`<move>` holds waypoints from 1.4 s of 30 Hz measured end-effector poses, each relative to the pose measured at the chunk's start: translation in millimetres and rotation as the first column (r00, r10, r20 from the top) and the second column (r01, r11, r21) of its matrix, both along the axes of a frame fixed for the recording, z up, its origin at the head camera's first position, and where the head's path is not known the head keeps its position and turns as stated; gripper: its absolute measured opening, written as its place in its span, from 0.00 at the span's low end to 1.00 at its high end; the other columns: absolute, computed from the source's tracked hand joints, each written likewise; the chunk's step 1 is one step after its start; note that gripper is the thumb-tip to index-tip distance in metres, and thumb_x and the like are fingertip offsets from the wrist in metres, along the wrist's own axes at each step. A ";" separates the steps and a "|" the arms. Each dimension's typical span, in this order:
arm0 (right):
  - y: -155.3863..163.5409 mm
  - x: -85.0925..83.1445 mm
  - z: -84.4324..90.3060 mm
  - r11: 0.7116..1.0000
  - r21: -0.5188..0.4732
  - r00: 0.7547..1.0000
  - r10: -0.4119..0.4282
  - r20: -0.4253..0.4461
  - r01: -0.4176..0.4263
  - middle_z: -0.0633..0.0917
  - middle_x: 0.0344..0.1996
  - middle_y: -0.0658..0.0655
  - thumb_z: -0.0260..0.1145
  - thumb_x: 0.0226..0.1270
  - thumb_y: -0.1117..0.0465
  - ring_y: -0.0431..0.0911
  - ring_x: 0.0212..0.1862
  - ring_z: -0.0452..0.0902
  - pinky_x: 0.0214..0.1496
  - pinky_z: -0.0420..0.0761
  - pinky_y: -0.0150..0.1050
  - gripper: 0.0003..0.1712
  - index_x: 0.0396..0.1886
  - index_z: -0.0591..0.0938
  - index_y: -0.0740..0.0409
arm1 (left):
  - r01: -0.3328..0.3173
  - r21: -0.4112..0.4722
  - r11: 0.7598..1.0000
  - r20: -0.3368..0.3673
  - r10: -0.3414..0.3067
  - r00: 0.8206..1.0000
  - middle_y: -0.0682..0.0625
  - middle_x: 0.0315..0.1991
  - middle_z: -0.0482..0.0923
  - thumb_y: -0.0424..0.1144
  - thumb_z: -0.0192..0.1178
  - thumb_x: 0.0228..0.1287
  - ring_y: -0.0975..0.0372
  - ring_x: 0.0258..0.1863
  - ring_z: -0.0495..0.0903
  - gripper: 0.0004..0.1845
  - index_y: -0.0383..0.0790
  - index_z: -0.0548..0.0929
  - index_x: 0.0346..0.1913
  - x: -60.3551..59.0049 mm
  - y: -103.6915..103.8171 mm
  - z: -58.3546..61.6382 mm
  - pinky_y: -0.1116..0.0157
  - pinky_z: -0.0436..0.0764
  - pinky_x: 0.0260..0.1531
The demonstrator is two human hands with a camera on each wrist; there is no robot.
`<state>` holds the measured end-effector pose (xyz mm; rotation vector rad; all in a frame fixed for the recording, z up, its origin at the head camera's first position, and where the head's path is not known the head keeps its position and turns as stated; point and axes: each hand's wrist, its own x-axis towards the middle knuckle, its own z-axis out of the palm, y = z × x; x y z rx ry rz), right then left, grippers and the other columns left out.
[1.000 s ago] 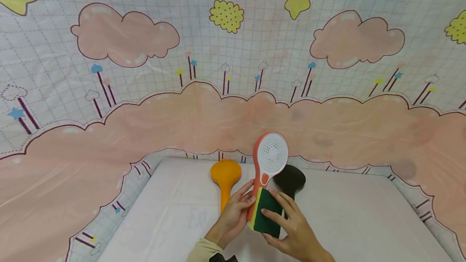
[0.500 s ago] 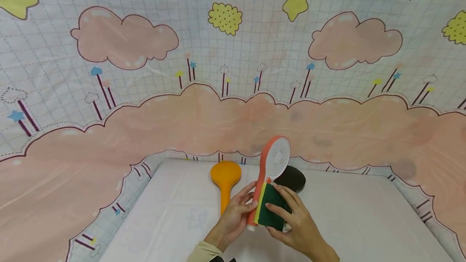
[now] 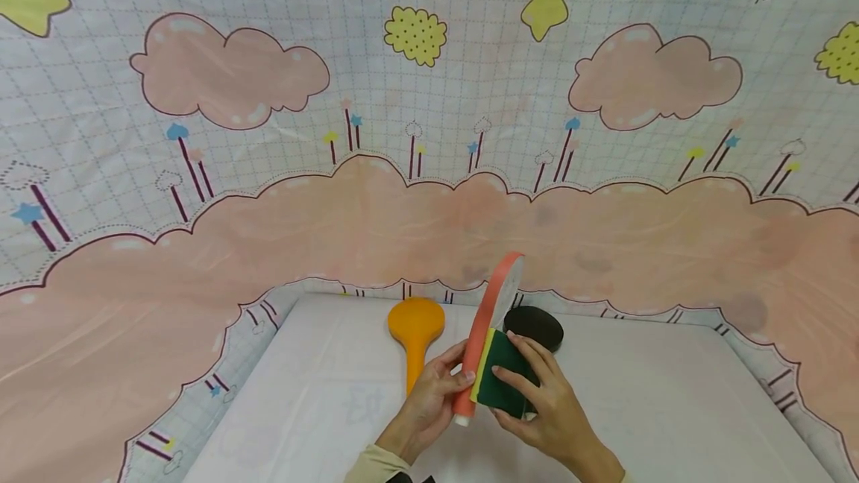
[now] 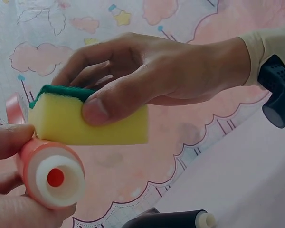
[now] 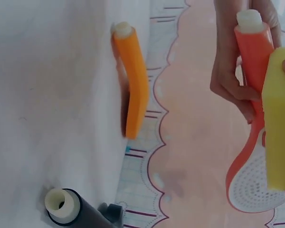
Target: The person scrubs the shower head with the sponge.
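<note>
My left hand (image 3: pixel 435 392) grips the handle of a red shower head (image 3: pixel 485 326) with a white perforated face, held upright and turned edge-on above the table. My right hand (image 3: pixel 537 397) pinches a yellow and green sponge (image 3: pixel 499 379) and presses it against the handle's right side. In the left wrist view the sponge (image 4: pixel 90 121) lies on the red handle's open end (image 4: pixel 54 176), thumb on its yellow side. The right wrist view shows the red shower head (image 5: pixel 251 142) beside the sponge (image 5: pixel 279 123).
An orange shower head (image 3: pixel 414 334) lies on the white table (image 3: pixel 322 401) to the left of my hands, a black one (image 3: pixel 535 326) behind them. A cartoon cloud-print cloth (image 3: pixel 403 170) hangs behind the table.
The red shower head has turned from face-on to edge-on in my left hand. My right hand with the sponge has slid slightly up along the handle.
</note>
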<state>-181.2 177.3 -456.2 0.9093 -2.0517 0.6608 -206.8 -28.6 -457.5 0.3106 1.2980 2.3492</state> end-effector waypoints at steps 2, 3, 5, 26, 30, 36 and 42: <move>-1.0 0.7 -1.2 1.000 -0.003 1.000 0.009 -0.005 -0.009 0.75 0.65 0.65 0.68 0.60 0.39 0.53 0.67 0.66 0.72 0.57 0.22 0.23 0.51 0.85 0.43 | -0.006 -0.001 1.000 0.000 0.006 1.000 0.46 0.59 0.67 0.26 0.55 0.68 0.59 0.53 0.77 0.32 0.35 0.61 0.74 0.0 -0.3 0.2 0.69 0.81 0.54; -1.4 1.4 -1.8 1.000 -0.003 1.000 0.011 -0.004 -0.011 0.75 0.65 0.65 0.68 0.61 0.39 0.53 0.67 0.66 0.72 0.57 0.22 0.23 0.51 0.85 0.43 | -0.009 -0.002 1.000 0.000 0.009 1.000 0.47 0.58 0.68 0.26 0.55 0.68 0.59 0.53 0.77 0.32 0.35 0.61 0.74 0.0 -0.4 0.5 0.68 0.81 0.54; -2.0 2.9 -3.1 1.000 0.000 1.000 0.014 0.002 -0.014 0.75 0.65 0.65 0.68 0.60 0.39 0.53 0.67 0.66 0.72 0.57 0.22 0.23 0.51 0.85 0.43 | -0.017 -0.006 1.000 0.004 0.017 1.000 0.47 0.57 0.69 0.25 0.55 0.68 0.59 0.52 0.77 0.32 0.36 0.62 0.74 0.1 -0.8 0.8 0.68 0.81 0.53; -6.1 17.9 -9.7 0.995 0.104 0.998 -0.011 0.055 0.005 0.74 0.67 0.60 0.76 0.51 0.40 0.51 0.66 0.65 0.74 0.51 0.23 0.29 0.54 0.83 0.39 | -0.080 -0.018 0.997 0.050 0.081 0.995 0.49 0.54 0.69 0.26 0.56 0.68 0.60 0.51 0.77 0.32 0.41 0.65 0.74 -2.2 -1.5 2.5 0.67 0.79 0.56; -5.7 16.6 -9.6 0.995 0.105 0.999 -0.002 0.045 -0.003 0.74 0.66 0.61 0.74 0.54 0.39 0.51 0.66 0.65 0.74 0.51 0.23 0.27 0.54 0.83 0.39 | -0.083 -0.029 0.996 0.057 0.085 0.995 0.49 0.53 0.70 0.26 0.56 0.68 0.60 0.51 0.77 0.31 0.42 0.66 0.73 -1.9 -1.5 1.5 0.67 0.79 0.56; -4.8 15.2 -7.5 0.992 0.123 0.999 -0.026 0.045 0.020 0.74 0.67 0.59 0.71 0.56 0.36 0.51 0.65 0.65 0.74 0.50 0.23 0.25 0.52 0.84 0.38 | -0.070 -0.047 0.996 0.050 0.072 0.996 0.48 0.58 0.69 0.27 0.56 0.68 0.59 0.51 0.78 0.32 0.42 0.65 0.74 -1.1 -2.5 0.6 0.65 0.79 0.58; -3.7 11.1 -2.9 0.994 0.109 1.000 -0.002 -0.005 0.002 0.75 0.65 0.62 0.70 0.58 0.37 0.52 0.65 0.66 0.74 0.52 0.23 0.24 0.51 0.84 0.40 | -0.041 -0.051 0.998 0.045 0.044 0.998 0.47 0.59 0.68 0.27 0.56 0.68 0.58 0.51 0.79 0.32 0.41 0.64 0.74 0.7 -3.8 1.5 0.64 0.80 0.57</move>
